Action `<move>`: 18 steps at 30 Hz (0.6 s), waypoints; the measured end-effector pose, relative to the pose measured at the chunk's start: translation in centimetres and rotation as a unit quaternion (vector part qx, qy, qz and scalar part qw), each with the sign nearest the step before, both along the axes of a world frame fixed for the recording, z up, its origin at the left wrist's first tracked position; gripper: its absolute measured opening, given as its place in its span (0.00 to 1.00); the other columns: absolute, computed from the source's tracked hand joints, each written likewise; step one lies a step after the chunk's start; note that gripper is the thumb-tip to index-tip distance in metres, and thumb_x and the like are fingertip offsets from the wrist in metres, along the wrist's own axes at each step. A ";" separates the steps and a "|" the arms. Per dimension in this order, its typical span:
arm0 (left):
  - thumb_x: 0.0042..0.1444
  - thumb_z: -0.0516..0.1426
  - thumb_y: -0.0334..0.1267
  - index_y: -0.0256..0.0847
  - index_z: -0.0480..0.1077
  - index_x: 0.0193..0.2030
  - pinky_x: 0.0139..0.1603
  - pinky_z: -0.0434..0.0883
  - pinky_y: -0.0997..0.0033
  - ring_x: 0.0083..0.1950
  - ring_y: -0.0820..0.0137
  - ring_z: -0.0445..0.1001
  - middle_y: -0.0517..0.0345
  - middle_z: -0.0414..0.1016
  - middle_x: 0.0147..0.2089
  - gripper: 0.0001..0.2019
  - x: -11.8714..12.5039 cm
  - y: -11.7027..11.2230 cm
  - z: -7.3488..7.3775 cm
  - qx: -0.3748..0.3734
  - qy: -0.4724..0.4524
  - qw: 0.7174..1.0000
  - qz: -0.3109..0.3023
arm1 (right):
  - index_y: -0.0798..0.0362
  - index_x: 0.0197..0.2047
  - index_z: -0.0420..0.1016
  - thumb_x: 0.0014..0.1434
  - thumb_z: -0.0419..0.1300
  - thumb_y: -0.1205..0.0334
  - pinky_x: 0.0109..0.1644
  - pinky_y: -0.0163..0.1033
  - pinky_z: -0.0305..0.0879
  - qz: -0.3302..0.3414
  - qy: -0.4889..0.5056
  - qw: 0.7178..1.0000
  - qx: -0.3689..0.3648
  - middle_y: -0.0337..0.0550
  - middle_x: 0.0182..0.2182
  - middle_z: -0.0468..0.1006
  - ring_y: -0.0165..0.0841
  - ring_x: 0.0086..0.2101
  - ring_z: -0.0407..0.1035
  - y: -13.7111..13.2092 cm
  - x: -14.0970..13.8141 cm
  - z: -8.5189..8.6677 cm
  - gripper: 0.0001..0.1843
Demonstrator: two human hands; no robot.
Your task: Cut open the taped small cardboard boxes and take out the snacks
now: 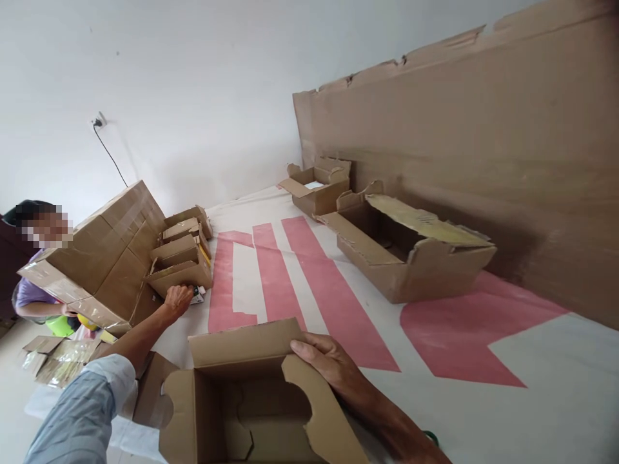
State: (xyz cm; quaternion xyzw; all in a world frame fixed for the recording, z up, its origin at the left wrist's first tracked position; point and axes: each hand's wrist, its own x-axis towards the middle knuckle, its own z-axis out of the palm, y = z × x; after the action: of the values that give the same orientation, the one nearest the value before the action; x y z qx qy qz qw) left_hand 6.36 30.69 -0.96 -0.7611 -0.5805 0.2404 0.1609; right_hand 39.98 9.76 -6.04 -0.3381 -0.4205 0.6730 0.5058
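Note:
An open, empty cardboard box point(251, 399) stands right in front of me on the white and pink mat. My right hand point(331, 367) rests on its right flap, fingers curled over the flap's edge. My left hand point(178, 300), arm stretched out in a light blue sleeve, reaches to a small white and green item point(198, 295) at the foot of a stack of small cardboard boxes point(184, 258); its fingers are closed around or on that item, which is mostly hidden.
A big taped carton point(104, 258) leans behind the small boxes. Two open cartons point(411, 248) point(316, 187) lie by a tall cardboard sheet point(483, 148) along the right. A person in purple sits at far left. Flattened packets point(58, 361) lie on the floor.

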 end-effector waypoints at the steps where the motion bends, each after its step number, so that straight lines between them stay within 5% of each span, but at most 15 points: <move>1: 0.69 0.61 0.44 0.38 0.71 0.62 0.55 0.79 0.51 0.56 0.59 0.78 0.47 0.75 0.60 0.19 0.0 0.4 0.0 -0.001 -0.002 1.000 -0.003 | 0.55 0.37 0.83 0.55 0.67 0.31 0.32 0.38 0.67 0.002 -0.002 1.000 -0.001 0.45 0.28 0.80 0.36 0.29 0.72 0.0 0.1 -0.1 0.32; 12: 0.69 0.61 0.44 0.39 0.71 0.62 0.55 0.79 0.51 0.56 0.59 0.78 0.47 0.75 0.61 0.19 2.9 4.6 1.7 0.004 -0.074 0.996 0.053 | 0.56 0.39 0.84 0.55 0.65 0.29 0.31 0.38 0.66 -0.003 -0.008 1.000 -0.005 0.44 0.27 0.78 0.34 0.27 0.70 -0.2 0.2 0.0 0.34; 15: 0.69 0.61 0.43 0.38 0.74 0.58 0.54 0.79 0.53 0.54 0.60 0.79 0.47 0.77 0.57 0.15 4.3 3.5 4.5 0.005 -0.117 0.991 0.059 | 0.55 0.35 0.82 0.55 0.65 0.29 0.30 0.37 0.65 -0.013 -0.005 1.000 -0.017 0.43 0.25 0.77 0.34 0.26 0.69 -0.2 0.1 -0.3 0.33; 18: 0.71 0.57 0.40 0.36 0.79 0.47 0.49 0.76 0.62 0.50 0.59 0.80 0.48 0.82 0.46 0.11 5.4 -0.6 9.1 0.005 -0.175 0.984 0.024 | 0.55 0.31 0.80 0.54 0.66 0.29 0.29 0.37 0.64 -0.023 -0.004 1.000 -0.010 0.43 0.24 0.77 0.34 0.26 0.69 -0.1 -0.1 -0.4 0.32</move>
State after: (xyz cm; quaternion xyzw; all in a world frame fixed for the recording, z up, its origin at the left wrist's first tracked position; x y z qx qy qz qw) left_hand 11.79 30.09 8.16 -0.7767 -0.6187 0.1044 0.0549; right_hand 39.83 9.69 -6.40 -0.3557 -0.4079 0.6638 0.5163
